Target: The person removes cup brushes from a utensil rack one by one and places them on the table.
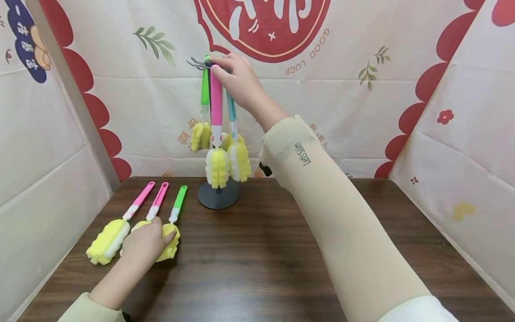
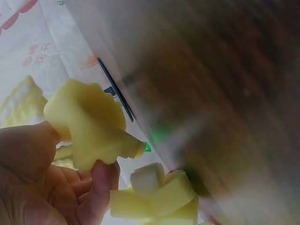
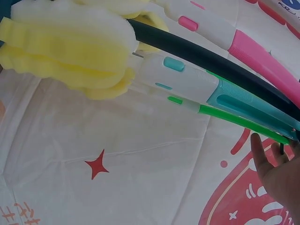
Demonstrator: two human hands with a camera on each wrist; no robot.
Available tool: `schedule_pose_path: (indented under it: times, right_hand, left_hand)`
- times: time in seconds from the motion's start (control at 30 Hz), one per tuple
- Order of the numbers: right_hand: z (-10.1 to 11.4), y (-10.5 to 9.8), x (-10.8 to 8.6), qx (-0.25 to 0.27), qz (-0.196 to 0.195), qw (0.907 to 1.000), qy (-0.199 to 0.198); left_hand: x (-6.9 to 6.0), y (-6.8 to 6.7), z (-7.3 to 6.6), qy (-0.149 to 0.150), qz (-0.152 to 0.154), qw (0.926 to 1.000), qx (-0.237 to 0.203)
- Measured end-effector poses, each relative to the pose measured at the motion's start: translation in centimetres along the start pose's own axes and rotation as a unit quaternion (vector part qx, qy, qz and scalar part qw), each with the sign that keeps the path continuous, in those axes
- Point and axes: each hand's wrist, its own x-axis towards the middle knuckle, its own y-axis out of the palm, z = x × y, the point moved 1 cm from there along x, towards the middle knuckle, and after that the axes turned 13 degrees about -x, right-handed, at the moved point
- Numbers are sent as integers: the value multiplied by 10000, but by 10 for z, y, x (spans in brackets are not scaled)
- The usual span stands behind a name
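At the table's left my left hand [image 1: 141, 243] grips the sponge head of a green-handled bottle brush [image 1: 177, 208]; the left wrist view shows the yellow sponge [image 2: 89, 126] between thumb and fingers. My right hand [image 1: 239, 80] is up at the top of a dark hook stand [image 1: 218, 197]. Its thumb and fingers pinch the upper end of a pink-handled bottle brush [image 1: 216, 98] hanging there. Behind the right fingers, the exact hold on the hook is hidden. Green-handled [image 1: 205, 89] and teal-handled [image 3: 253, 110] brushes also hang on the stand, sponges downward.
Two pink-handled brushes lie on the dark wooden table [image 1: 257, 259]: one at the far left [image 1: 108, 241], the other [image 1: 158, 201] partly under my left hand. A printed cloth [image 1: 322, 112] stands behind the table and along its sides.
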Motion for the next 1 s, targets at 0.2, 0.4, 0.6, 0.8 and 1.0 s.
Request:
schedule_pose_path:
  times: [0.2, 0.4, 0.6, 0.8, 1.0]
  right_hand:
    - [2, 0, 1, -14, 58, 10000, -37]
    - [2, 1, 2, -75, 157, 9998, 11]
    - [1, 1, 4, -183, 159, 9997, 45]
    - [0, 1, 5, -187, 115, 9998, 27]
    - [1, 0, 6, -194, 107, 9998, 21]
  left_hand:
    - [1, -1, 1, -34, 31, 10000, 12]
    - [1, -1, 1, -71, 67, 9999, 76]
    - [0, -1, -2, -70, 86, 9997, 219]
    - [1, -2, -4, -66, 139, 9994, 303]
    - [3, -3, -2, -70, 261, 9988, 402]
